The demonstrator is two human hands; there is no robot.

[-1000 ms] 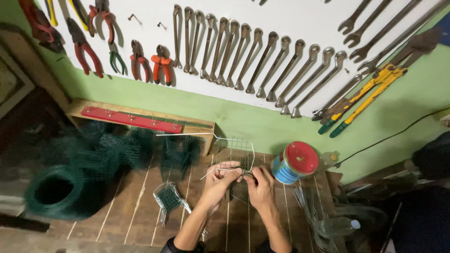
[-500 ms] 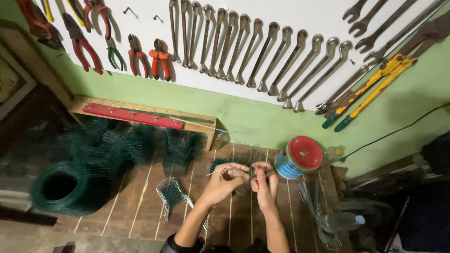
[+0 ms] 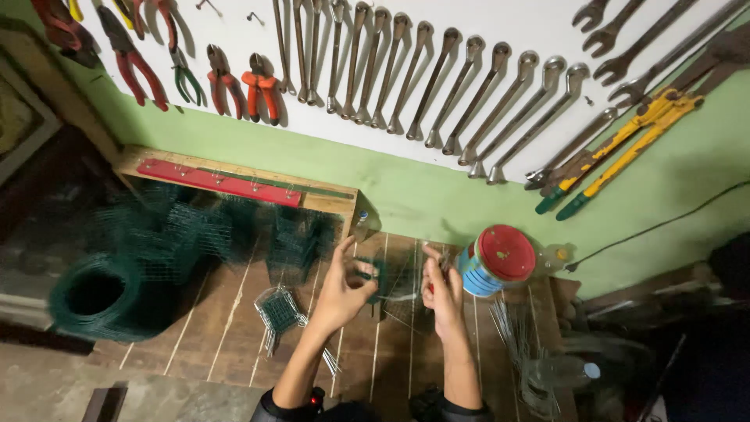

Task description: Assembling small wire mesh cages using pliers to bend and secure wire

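Mesh piece (image 3: 394,283): green wire, between both hands above table (image 3: 226,336).
Left hand (image 3: 344,289): grip pinching mesh.
Right hand (image 3: 443,291): grip closed on mesh edge.
Unclear: blurred wire ends.

One package stands out — a round tin (image 3: 494,260) lying tilted on the wooden bench (image 3: 234,336), near the green wall and just right of the right hand (image 3: 442,293). Its lid is red and its side is banded in blue with paler stripes; any label on it is too blurred to make out. No signs or screens show.
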